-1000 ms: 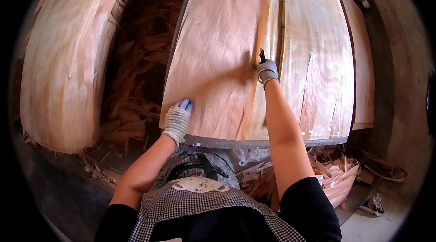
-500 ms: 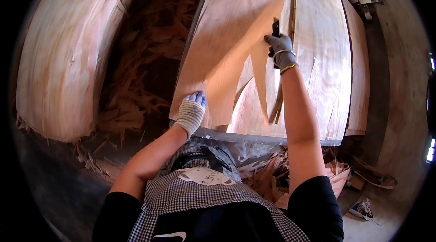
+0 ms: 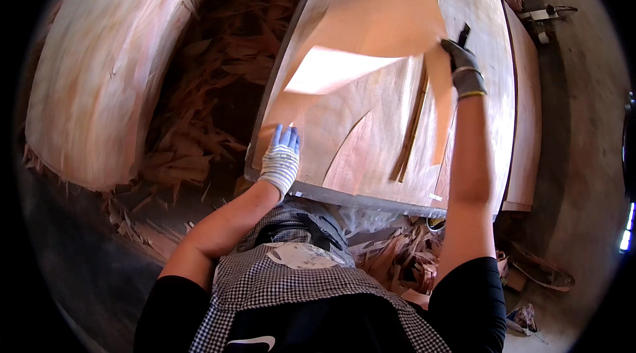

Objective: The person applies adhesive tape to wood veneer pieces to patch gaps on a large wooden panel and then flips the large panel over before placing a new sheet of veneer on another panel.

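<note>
A thin orange-brown wood veneer sheet [image 3: 381, 22] is lifted and curled over the pale stack of wood sheets [image 3: 387, 124]. My right hand [image 3: 466, 69], in a grey glove, closes around a slim black tool that looks like a knife [image 3: 464, 35]. Its fingertips meet the right edge of the raised sheet, and a narrow strip hangs below. My left hand [image 3: 281, 162], in a white and blue striped glove, lies with fingers stretched out on the sheet's near left end. Between the hands, a pointed pinkish veneer piece [image 3: 353, 154] lies on the stack.
A long thin stick [image 3: 417, 121] lies lengthwise on the stack. Left of it, a dark gap holds heaped veneer scraps [image 3: 199, 134], and beyond stands another pale stack [image 3: 93, 81]. More scraps [image 3: 407, 253] and clear plastic [image 3: 361, 219] sit below the near edge.
My right hand has moved right with the knife, and the veneer sheet has lifted and curled, uncovering more of the stack. My left hand has stayed near the same corner, its fingers now straighter.
</note>
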The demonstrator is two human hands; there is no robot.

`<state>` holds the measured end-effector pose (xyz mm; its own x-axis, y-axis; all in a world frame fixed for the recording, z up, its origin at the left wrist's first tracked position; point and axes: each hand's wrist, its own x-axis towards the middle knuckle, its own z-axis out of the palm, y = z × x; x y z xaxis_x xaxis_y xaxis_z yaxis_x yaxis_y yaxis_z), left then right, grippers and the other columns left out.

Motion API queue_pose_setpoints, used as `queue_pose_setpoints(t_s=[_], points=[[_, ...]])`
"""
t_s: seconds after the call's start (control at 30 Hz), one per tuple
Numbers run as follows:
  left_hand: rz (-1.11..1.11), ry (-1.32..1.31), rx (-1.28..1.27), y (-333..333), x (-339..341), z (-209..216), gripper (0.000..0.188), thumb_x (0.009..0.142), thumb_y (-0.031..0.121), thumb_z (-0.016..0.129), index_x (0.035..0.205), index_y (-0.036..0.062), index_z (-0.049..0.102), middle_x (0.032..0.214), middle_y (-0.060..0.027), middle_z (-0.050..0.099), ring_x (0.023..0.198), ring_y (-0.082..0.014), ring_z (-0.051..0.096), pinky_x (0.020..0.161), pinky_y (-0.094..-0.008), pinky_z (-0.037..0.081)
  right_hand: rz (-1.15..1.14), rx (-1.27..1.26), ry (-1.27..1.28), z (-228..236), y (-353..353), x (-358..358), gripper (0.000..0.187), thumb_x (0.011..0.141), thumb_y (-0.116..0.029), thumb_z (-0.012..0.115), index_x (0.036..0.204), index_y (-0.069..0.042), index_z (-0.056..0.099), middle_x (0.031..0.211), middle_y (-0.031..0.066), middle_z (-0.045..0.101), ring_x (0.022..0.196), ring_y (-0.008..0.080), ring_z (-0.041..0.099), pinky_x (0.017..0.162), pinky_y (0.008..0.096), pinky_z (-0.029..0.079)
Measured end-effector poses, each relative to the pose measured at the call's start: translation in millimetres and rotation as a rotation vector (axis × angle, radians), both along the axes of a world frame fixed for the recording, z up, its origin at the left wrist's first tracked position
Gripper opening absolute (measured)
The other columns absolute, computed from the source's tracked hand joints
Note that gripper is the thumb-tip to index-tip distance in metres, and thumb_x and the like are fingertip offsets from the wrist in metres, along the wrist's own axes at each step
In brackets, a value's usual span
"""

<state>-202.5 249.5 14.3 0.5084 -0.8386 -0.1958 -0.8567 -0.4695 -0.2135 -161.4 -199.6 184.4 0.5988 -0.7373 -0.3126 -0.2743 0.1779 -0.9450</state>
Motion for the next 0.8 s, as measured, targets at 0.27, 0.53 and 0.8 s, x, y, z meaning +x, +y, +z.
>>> queue_pose_setpoints(t_s=[0.27,0.53,0.8], points=[[0.178,0.188,-0.238,3,2,-7,0.045,0.086,0.003,0.037,0.127,0.0085,0.055,0.137,-0.0082,0.050,0.123,-0.0207,0.050,0.115,-0.0453,0.023,-0.034,-0.164,0.117,-33,-180,-197,0.022,0.081,-0.017,0.074,0.099,-0.004,0.070,0.075,-0.0035,0.060,0.059,0.0092,0.050,0.054,0.0244,0.044],[0.278,0.224,-0.504,-11,9,-2,0.031,0.081,0.013,0.060,0.112,0.0080,0.063,0.115,-0.0097,0.063,0.106,-0.0254,0.059,0.103,-0.0418,0.038,-0.269,-0.324,0.426,-64,-259,-420,0.018,0.078,-0.017,0.076,0.092,-0.010,0.069,0.062,-0.0021,0.057,0.041,0.0089,0.043,0.039,0.0263,0.036],[0.354,0.127,-0.448,-26,13,-5,0.040,0.078,0.009,0.062,0.118,0.0131,0.062,0.108,-0.0091,0.061,0.099,-0.0331,0.055,0.095,-0.0444,0.042,-0.374,-1.084,1.219,-64,-236,-465,0.026,0.086,-0.028,0.064,0.088,-0.002,0.064,0.073,0.0178,0.067,0.063,0.0317,0.066,0.056,0.0417,0.051]])
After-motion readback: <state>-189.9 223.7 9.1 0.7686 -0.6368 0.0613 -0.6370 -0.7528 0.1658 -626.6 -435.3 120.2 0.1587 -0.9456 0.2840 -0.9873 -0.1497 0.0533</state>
